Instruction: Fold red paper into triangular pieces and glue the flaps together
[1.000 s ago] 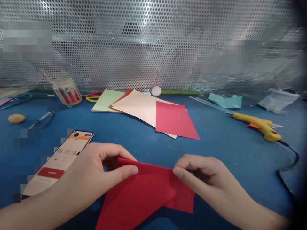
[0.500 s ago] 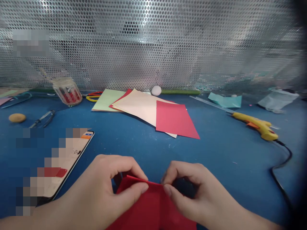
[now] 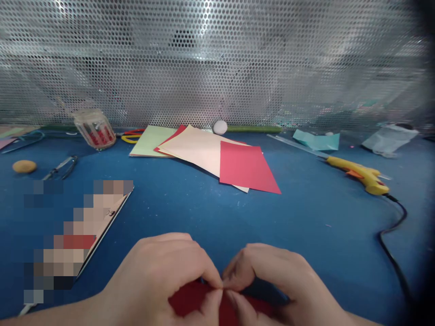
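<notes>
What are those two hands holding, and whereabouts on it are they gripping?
A red sheet of paper. The left hand and right hand both pinch its far edge, fingertips almost meeting.

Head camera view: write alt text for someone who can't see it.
The left hand and right hand pinch a piece of red paper between them over a blue table. Beyond lie loose coloured sheets, a phone on the left and a yellow glue gun on the right.
</notes>
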Demonstrator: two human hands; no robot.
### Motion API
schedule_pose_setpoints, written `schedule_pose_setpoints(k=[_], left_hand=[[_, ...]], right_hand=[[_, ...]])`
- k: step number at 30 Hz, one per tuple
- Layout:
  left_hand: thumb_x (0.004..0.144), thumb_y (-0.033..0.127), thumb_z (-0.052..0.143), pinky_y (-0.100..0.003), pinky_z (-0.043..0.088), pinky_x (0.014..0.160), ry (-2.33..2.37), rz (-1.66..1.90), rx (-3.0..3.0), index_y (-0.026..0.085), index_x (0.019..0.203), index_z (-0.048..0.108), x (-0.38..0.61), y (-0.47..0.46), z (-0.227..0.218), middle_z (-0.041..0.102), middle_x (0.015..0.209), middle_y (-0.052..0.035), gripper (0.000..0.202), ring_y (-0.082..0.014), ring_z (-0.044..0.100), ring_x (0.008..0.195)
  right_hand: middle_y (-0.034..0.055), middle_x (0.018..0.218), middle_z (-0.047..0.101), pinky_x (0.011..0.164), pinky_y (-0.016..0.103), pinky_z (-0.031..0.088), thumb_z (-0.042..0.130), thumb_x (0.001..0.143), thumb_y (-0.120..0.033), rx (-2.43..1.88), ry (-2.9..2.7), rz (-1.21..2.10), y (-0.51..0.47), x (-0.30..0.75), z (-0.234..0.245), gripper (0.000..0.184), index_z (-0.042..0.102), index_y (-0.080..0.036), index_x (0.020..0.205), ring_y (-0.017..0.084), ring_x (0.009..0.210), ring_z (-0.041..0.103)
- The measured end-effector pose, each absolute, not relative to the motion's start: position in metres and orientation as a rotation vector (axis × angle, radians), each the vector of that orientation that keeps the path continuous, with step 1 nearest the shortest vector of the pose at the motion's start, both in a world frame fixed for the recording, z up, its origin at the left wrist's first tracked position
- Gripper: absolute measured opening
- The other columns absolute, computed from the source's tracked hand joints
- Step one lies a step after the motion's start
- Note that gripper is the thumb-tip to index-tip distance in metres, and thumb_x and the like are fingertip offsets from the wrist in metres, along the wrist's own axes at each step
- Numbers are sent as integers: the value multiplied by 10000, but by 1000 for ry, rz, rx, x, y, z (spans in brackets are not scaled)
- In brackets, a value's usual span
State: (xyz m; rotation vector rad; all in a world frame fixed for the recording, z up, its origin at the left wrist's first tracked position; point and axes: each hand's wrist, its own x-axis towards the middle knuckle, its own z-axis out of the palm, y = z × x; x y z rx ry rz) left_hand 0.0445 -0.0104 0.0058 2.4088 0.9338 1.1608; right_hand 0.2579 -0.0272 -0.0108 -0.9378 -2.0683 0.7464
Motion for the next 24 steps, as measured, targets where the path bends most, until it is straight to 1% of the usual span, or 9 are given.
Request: schedule_pose_setpoints(k=[3, 6, 10, 13, 16, 18, 20, 22, 24], left_hand=[[695, 82, 530, -107, 471, 552, 1040, 1152, 2368, 259, 714, 563, 45, -9, 10, 650, 629, 135, 182, -44, 624, 531], [704, 120, 511, -105, 437, 509, 1158, 1079, 2302, 255, 641, 551, 42, -5, 19, 613, 593, 135, 154, -32, 582, 502], [734, 200, 544, -145, 458, 551, 1333, 1080, 2304, 278, 625, 600, 29, 10, 37, 619, 585, 130, 145, -61, 570, 520], [749, 278, 609, -162, 476, 551, 1537, 1151, 2166, 298, 609, 647, 17, 24, 48, 614, 555, 119, 146, -87, 572, 521], [774, 302, 684, -123, 495, 550, 1490, 1207, 2049, 313, 665, 712, 13, 31, 49, 674, 595, 121, 113, -82, 629, 545], [809, 302, 700, -108, 519, 579, 1351, 1108, 2047, 331, 783, 768, 16, 28, 43, 750, 697, 115, 79, -89, 702, 618], [827, 291, 701, -109, 536, 604, 1237, 967, 2078, 345, 910, 791, 21, 21, 35, 790, 798, 107, 134, -97, 735, 677], [832, 240, 695, -105, 535, 642, 1151, 878, 2165, 346, 924, 787, 25, 14, 28, 789, 806, 115, 168, -81, 719, 657], [853, 184, 659, -91, 516, 650, 1053, 842, 2269, 331, 871, 770, 27, 8, 25, 772, 753, 128, 185, -56, 688, 590]], right_hand=[[-67, 770, 778, 635, 164, 527, 649, 869, -114, -912, -2069, 752, -26, 260, -10, 182, 585, -275, 817, 89, 660, 713], [-53, 756, 781, 629, 190, 549, 635, 850, -141, -998, -2069, 767, -21, 262, -5, 166, 576, -280, 781, 112, 669, 732], [-24, 702, 758, 584, 231, 549, 614, 833, -196, -1107, -1974, 828, -12, 264, -1, 133, 587, -274, 729, 136, 601, 700], [-14, 674, 740, 586, 238, 550, 624, 836, -243, -1195, -1834, 878, -7, 266, 0, 153, 577, -263, 691, 141, 592, 684], [-16, 697, 753, 611, 225, 557, 644, 841, -234, -1151, -1808, 945, -4, 265, -1, 148, 593, -257, 704, 139, 620, 697], [-15, 721, 759, 631, 223, 561, 641, 861, -229, -1118, -1823, 979, -4, 264, -3, 136, 612, -257, 731, 138, 642, 705], [-8, 741, 759, 653, 233, 566, 630, 883, -237, -1111, -1839, 982, -5, 263, -4, 133, 623, -258, 752, 144, 664, 709], [-6, 751, 758, 661, 234, 571, 616, 894, -227, -1097, -1881, 972, -7, 263, -3, 124, 631, -260, 775, 149, 675, 715], [-12, 759, 761, 658, 220, 574, 604, 888, -182, -1067, -1938, 960, -9, 263, -2, 119, 644, -263, 811, 145, 677, 722]])
